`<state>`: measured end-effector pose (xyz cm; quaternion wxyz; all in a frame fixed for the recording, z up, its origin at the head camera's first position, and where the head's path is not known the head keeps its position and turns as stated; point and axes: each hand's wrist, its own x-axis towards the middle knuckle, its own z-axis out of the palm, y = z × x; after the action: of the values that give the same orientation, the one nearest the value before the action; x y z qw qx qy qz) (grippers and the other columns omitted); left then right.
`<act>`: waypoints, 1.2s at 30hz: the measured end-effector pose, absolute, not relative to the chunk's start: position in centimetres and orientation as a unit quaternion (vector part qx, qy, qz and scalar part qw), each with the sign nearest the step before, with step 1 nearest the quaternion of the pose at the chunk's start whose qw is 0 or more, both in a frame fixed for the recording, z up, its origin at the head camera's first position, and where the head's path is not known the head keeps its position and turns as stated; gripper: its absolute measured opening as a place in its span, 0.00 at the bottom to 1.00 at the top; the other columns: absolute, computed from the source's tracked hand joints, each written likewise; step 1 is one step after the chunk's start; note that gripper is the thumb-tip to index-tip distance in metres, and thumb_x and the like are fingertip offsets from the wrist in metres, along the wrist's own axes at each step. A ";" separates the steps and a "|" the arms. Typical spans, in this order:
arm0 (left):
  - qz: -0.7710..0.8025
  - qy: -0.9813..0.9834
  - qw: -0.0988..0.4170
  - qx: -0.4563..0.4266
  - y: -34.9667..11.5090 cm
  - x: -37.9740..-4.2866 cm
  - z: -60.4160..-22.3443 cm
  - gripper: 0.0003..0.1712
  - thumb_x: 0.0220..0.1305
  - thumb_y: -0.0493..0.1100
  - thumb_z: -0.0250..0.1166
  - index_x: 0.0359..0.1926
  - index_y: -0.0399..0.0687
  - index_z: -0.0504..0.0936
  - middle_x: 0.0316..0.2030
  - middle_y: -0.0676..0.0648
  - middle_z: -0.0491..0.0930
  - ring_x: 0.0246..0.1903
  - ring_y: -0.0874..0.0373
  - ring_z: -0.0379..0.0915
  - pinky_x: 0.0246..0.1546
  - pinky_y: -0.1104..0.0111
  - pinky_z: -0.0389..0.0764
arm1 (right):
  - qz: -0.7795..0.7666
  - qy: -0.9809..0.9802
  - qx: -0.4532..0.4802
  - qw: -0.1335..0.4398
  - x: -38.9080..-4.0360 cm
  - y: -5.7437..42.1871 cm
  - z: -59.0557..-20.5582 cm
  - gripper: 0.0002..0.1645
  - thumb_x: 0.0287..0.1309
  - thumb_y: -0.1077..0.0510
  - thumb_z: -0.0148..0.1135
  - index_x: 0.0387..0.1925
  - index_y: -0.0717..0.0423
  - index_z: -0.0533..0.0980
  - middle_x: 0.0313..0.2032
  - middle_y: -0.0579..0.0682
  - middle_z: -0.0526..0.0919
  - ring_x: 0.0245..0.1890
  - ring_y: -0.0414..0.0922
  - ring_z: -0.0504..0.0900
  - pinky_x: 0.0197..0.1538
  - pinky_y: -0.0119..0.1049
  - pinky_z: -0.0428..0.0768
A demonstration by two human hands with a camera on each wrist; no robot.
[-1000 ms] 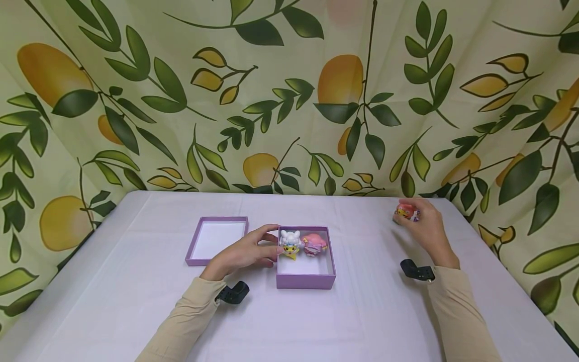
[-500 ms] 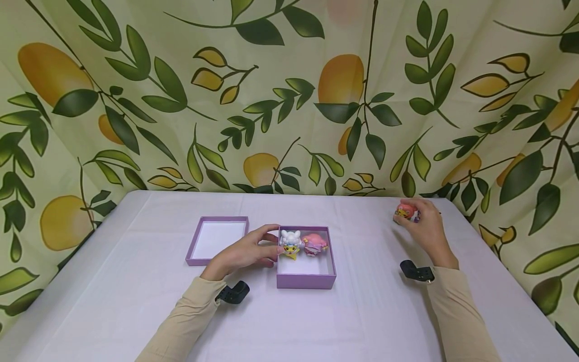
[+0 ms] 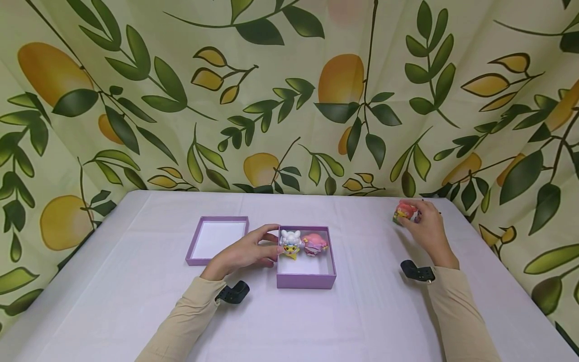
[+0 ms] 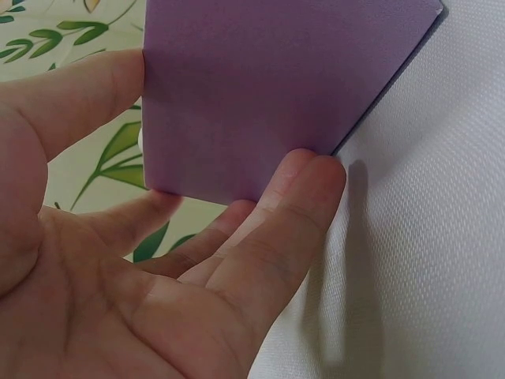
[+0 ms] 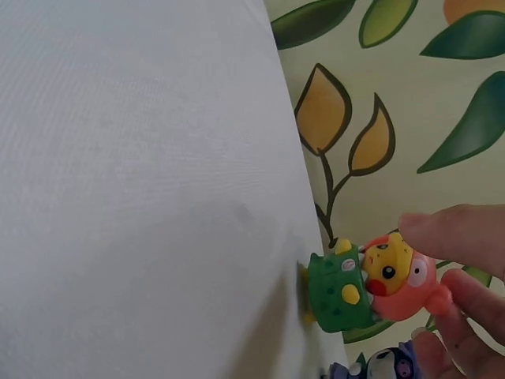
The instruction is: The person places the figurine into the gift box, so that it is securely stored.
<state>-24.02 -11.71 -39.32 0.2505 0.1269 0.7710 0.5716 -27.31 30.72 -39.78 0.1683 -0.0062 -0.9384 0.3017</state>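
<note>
Resting on the white tablecloth [image 3: 366, 306]: a purple box [image 3: 306, 281], top off. Inside the box, toward the far side, a white-hooded figurine [image 3: 291, 244] with a yellow face, close to the left wall. Just beside it, farther right in the box, a pink-hooded figurine [image 3: 314, 244]. To the left of the box, a shallow purple lid [image 3: 214, 242], lying with its white inside facing up.

At the left wall of the box, the left hand [image 3: 246, 252], gripping: thumb at the rim, next to the white-hooded figurine, other fingers on the outside wall and around the far corner.

Well to the right of the box and a bit farther back, the right hand [image 3: 427, 229], pinching a yellow-faced figurine [image 5: 355, 292] with a coral hood and a green body. Thumb and fingers on both sides of the hood, green part sticking out below. Can't tell if touching the cloth with its feet. Near those fingers, a purple figurine [image 5: 387, 365], partly cut off in the right wrist view. Can't tell if held too.

Beige sleeves on both arms, with a black wrist camera [image 3: 233, 292] nearer the box and another off to the right. Behind the box, past the table edge, a curtain [image 3: 280, 60] with big green leaves and orange fruit.
</note>
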 end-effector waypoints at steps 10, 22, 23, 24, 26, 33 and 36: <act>0.572 0.771 0.249 0.127 -11.6 -24.1 -39.3 0.41 0.67 0.44 0.64 0.75 0.44 0.55 0.63 0.34 0.66 0.41 0.56 0.81 0.50 0.60 0.85 | 0.316 -0.935 0.022 0.158 -27.3 30.8 -40.5 0.27 0.59 0.68 0.65 0.59 0.74 0.71 0.56 0.74 0.73 0.54 0.67 0.74 0.54 0.62 0.78; 0.572 0.770 0.251 0.128 -11.6 -24.1 -39.2 0.41 0.68 0.43 0.64 0.75 0.43 0.55 0.63 0.33 0.65 0.43 0.53 0.81 0.50 0.59 0.85 | 0.328 -0.934 0.022 0.139 -27.2 30.6 -40.4 0.25 0.66 0.66 0.60 0.61 0.73 0.70 0.58 0.73 0.71 0.57 0.68 0.72 0.57 0.64 0.76; 0.573 0.770 0.251 0.128 -11.6 -24.1 -39.3 0.41 0.68 0.43 0.64 0.75 0.43 0.54 0.64 0.33 0.65 0.43 0.53 0.81 0.50 0.59 0.85 | 0.329 -0.934 0.022 0.138 -27.2 30.6 -40.4 0.25 0.66 0.65 0.59 0.61 0.73 0.70 0.58 0.73 0.71 0.58 0.68 0.72 0.57 0.64 0.75; 0.574 0.769 0.251 0.128 -11.6 -24.1 -39.3 0.41 0.68 0.43 0.64 0.75 0.43 0.54 0.64 0.32 0.65 0.43 0.53 0.81 0.50 0.59 0.85 | 0.331 -0.933 0.024 0.137 -27.2 30.6 -40.4 0.24 0.67 0.65 0.59 0.61 0.73 0.70 0.58 0.73 0.70 0.58 0.68 0.72 0.58 0.64 0.75; 0.574 0.769 0.251 0.129 -11.7 -24.1 -39.3 0.41 0.68 0.43 0.64 0.75 0.43 0.54 0.64 0.32 0.65 0.42 0.54 0.81 0.50 0.59 0.85 | 0.333 -0.933 0.026 0.136 -27.2 30.6 -40.4 0.24 0.67 0.64 0.59 0.61 0.73 0.70 0.59 0.73 0.70 0.58 0.69 0.72 0.59 0.64 0.75; 0.576 0.767 0.250 0.132 -11.8 -24.1 -39.5 0.41 0.68 0.44 0.64 0.75 0.43 0.54 0.64 0.32 0.65 0.43 0.54 0.80 0.50 0.60 0.85 | 0.342 -0.930 0.038 0.126 -27.2 30.9 -40.4 0.25 0.70 0.61 0.56 0.62 0.74 0.68 0.59 0.74 0.68 0.58 0.70 0.72 0.60 0.65 0.73; 0.575 0.767 0.251 0.132 -11.8 -24.2 -39.6 0.41 0.68 0.44 0.64 0.75 0.43 0.55 0.64 0.33 0.65 0.43 0.53 0.81 0.50 0.60 0.85 | 0.343 -0.931 0.041 0.122 -27.3 31.1 -40.5 0.24 0.72 0.62 0.53 0.62 0.75 0.67 0.59 0.75 0.68 0.59 0.71 0.71 0.61 0.66 0.73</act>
<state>-24.16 -11.78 -39.56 0.2505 0.1317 0.7673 0.5754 -27.35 31.12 -40.54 0.1217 0.0405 -0.9306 0.3429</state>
